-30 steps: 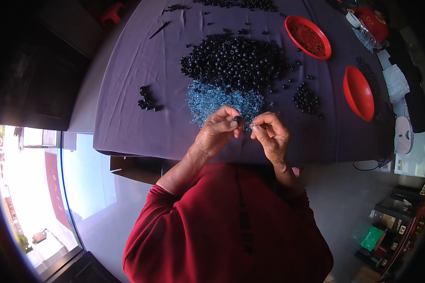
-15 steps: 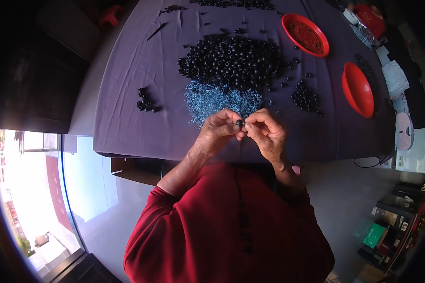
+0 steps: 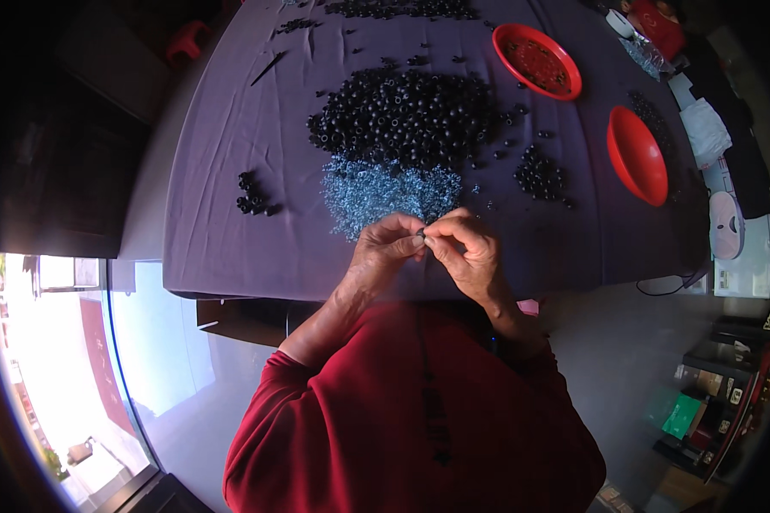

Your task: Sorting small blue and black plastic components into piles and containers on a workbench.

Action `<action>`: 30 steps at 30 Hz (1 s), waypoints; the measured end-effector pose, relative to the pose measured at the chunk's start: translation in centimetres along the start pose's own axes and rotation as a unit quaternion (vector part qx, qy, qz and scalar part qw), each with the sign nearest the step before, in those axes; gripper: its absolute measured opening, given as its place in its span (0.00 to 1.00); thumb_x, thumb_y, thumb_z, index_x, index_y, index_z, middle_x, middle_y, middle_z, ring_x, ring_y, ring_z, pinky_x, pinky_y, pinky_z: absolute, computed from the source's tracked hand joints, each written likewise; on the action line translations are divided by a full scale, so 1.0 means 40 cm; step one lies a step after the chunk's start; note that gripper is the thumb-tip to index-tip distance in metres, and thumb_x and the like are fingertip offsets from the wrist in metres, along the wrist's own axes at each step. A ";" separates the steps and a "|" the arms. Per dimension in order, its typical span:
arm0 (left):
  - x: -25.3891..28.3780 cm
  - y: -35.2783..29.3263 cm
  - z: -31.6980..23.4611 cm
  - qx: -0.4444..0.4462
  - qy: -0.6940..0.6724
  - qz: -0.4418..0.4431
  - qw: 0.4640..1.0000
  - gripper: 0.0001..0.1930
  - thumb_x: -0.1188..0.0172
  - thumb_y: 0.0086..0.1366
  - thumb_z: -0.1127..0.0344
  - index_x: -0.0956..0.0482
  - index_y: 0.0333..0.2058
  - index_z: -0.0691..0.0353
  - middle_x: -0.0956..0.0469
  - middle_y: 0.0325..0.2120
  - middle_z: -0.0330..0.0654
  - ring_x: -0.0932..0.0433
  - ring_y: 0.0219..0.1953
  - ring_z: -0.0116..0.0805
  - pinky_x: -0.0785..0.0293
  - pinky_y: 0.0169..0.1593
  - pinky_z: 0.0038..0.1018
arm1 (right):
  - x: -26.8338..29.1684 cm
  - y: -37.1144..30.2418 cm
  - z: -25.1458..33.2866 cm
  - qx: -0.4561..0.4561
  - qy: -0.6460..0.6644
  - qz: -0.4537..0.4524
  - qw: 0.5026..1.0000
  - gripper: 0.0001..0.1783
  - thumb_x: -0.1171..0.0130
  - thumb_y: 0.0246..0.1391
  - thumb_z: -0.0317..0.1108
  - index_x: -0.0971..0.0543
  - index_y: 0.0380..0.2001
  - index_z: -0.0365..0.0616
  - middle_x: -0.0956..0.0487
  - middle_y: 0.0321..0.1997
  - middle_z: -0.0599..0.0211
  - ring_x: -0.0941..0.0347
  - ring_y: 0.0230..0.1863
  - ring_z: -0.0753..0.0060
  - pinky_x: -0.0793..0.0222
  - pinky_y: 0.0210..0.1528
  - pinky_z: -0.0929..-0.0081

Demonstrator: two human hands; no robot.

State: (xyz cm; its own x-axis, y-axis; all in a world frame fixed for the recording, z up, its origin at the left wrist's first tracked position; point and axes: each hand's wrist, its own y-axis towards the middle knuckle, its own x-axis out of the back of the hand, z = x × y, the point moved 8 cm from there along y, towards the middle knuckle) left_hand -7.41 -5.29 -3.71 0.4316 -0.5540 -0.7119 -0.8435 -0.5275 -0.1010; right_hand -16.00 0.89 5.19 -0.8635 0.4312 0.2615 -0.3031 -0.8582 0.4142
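Note:
My left hand (image 3: 382, 255) is closed in a pinch around a small round black piece (image 3: 421, 232), mostly covered by the fingertips. My right hand (image 3: 472, 258) pinches right up against it, thumb and forefinger together; whatever sits between them is too small to make out. Just beyond the fingertips spreads a heap of tiny, shiny light-blue pieces (image 3: 376, 190). Behind that lies a large mound of hollow, round black pieces (image 3: 406, 115), like those between my fingers.
A purple cloth (image 3: 222, 248) covers the table. Small black clusters lie at left (image 3: 253, 195) and right (image 3: 539, 175). Two red bowls stand to the right, one flat with bits inside (image 3: 498, 38), one tilted (image 3: 637, 158). A thin dark tool (image 3: 268, 68) rests at far left.
The hands stay together and the black piece is now more hidden by my fingers. The right fingertips have closed in over it. The whole view has shifted slightly.

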 end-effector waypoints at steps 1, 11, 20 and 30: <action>0.001 -0.002 0.001 0.007 -0.002 -0.004 1.000 0.08 0.43 0.56 0.75 0.27 0.36 0.67 0.25 0.28 0.42 0.27 0.28 0.29 0.30 0.35 0.22 | 0.005 -0.006 0.004 0.016 -0.037 -0.023 0.999 0.05 0.42 0.44 0.21 0.24 0.27 0.39 0.26 0.29 0.65 0.29 0.28 0.73 0.32 0.29 0.80; -0.007 0.006 0.014 0.063 -0.064 -0.035 0.995 0.04 0.43 0.56 0.73 0.26 0.30 0.66 0.25 0.23 0.41 0.29 0.25 0.27 0.30 0.32 0.21 | -0.023 -0.084 0.009 0.098 -0.140 -0.072 0.983 0.15 0.48 0.49 0.24 0.26 0.43 0.38 0.28 0.38 0.58 0.30 0.32 0.69 0.32 0.31 0.77; -0.020 -0.003 0.024 0.072 -0.059 0.061 0.994 0.06 0.42 0.53 0.73 0.28 0.31 0.65 0.27 0.26 0.45 0.29 0.25 0.29 0.32 0.31 0.22 | 0.248 0.084 -0.190 -0.022 -0.313 -0.157 0.936 0.06 0.46 0.45 0.23 0.24 0.30 0.39 0.29 0.27 0.63 0.31 0.24 0.70 0.35 0.27 0.76; 0.003 -0.031 0.010 0.056 -0.065 0.041 0.995 0.08 0.43 0.53 0.77 0.27 0.33 0.66 0.26 0.28 0.47 0.26 0.27 0.29 0.29 0.32 0.22 | 0.199 0.201 -0.324 0.004 -0.479 -0.070 0.875 0.09 0.39 0.38 0.26 0.31 0.19 0.39 0.31 0.26 0.55 0.32 0.31 0.51 0.36 0.33 0.61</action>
State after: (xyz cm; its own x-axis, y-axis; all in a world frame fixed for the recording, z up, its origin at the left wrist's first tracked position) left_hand -6.45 -4.45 -3.97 0.3210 -0.5003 -0.8042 -0.9075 -0.4054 -0.1101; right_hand -30.53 -6.20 -0.69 -0.0837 0.5705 0.8170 -0.3723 -0.7784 0.5054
